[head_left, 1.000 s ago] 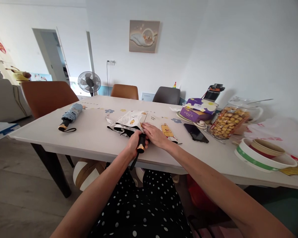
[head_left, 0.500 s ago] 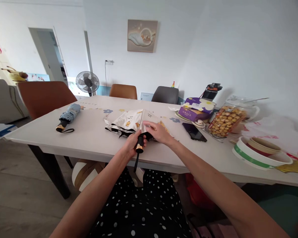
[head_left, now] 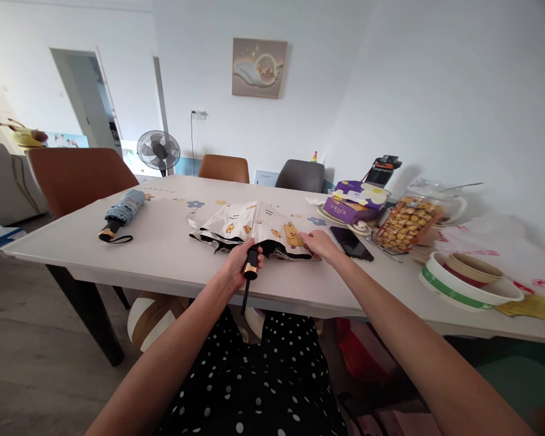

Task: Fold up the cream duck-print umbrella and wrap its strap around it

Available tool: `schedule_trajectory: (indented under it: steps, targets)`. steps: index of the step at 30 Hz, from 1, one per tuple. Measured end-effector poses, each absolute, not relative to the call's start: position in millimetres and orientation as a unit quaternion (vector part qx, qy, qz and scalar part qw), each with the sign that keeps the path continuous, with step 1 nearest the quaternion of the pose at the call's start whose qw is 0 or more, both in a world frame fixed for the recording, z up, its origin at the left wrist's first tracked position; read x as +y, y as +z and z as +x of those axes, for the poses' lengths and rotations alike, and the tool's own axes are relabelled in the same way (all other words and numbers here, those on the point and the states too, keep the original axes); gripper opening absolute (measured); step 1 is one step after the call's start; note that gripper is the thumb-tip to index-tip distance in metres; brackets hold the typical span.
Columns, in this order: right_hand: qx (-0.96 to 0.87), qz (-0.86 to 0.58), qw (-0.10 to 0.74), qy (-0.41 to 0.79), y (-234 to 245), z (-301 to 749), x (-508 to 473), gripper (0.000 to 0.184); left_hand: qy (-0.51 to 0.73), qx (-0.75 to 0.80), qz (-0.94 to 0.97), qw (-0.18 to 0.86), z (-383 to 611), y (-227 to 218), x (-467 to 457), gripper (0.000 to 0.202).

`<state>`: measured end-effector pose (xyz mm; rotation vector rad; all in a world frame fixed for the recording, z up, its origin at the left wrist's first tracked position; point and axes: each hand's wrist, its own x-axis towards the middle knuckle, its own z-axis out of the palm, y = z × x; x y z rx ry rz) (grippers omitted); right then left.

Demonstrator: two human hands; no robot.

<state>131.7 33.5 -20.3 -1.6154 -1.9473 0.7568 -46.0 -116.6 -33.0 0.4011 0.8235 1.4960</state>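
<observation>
While your left hand grips the short black handle with a gold-coloured band, the white fabric folding umbrella with yellow cartoon prints lies loosely bunched on the white rectangular table, right in front of you, handle end toward you. Left fingers: wrapped round the handle, thumb up by the fabric. Right hand: fingertips touching the canopy's right edge, bent; can't tell if they're pinched tight. Thin black strap dangles from the handle end.

Handling, my guess: light overall, handle the stiff, heavier part; fabric thin, soft, a bit slick, ribs inside probably bendable. Best hold: handle for control, fabric by its hem, no hard tugging. Nearby: flat black phone just beside your right hand; blue folded umbrella with black handle well apart, to your left.
</observation>
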Motion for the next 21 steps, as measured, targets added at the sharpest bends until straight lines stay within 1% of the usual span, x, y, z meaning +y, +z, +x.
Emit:
schedule_trajectory:
  steps: [4, 7, 10, 13, 15, 17, 19, 21]
  targets:
    - [-0.687, -0.592, 0.239, 0.347, -25.3, 130.7, 33.6, 0.033, 0.657, 0.354, 0.179, 0.64, -46.6, -35.2, -115.0, 0.019]
    - [-0.667, -0.571, 0.263, 0.4, -22.8, 130.7, 32.3, 0.029, 0.66, 0.35, 0.183, 0.639, -48.6, -40.0, -112.3, 0.018]
    - [-0.648, -0.534, 0.307, 0.449, -10.6, 131.0, 31.1, 0.017, 0.657, 0.346, 0.185, 0.644, -50.7, -44.6, -109.9, 0.017]
    - [-0.616, -0.474, 0.363, 0.514, 14.3, 127.4, 26.9, 0.008, 0.655, 0.348, 0.178, 0.646, -50.8, -44.9, -109.8, 0.017]
    - [-0.547, -0.391, 0.437, 0.598, 35.6, 119.7, 20.0, 0.007, 0.658, 0.352, 0.175, 0.642, -49.7, -42.6, -111.0, 0.017]
    - [-0.516, -0.333, 0.488, 0.621, 56.4, 106.5, 9.7, 0.007, 0.663, 0.356, 0.176, 0.635, -48.4, -39.9, -112.4, 0.016]
    - [-0.514, -0.285, 0.51, 0.627, 73.5, 88.7, -1.8, 0.009, 0.663, 0.358, 0.18, 0.632, -47.6, -38.4, -113.4, 0.016]
    - [-0.521, -0.249, 0.519, 0.63, 85.1, 68.4, -11.2, 0.016, 0.656, 0.357, 0.185, 0.638, -47.7, -38.7, -113.5, 0.016]
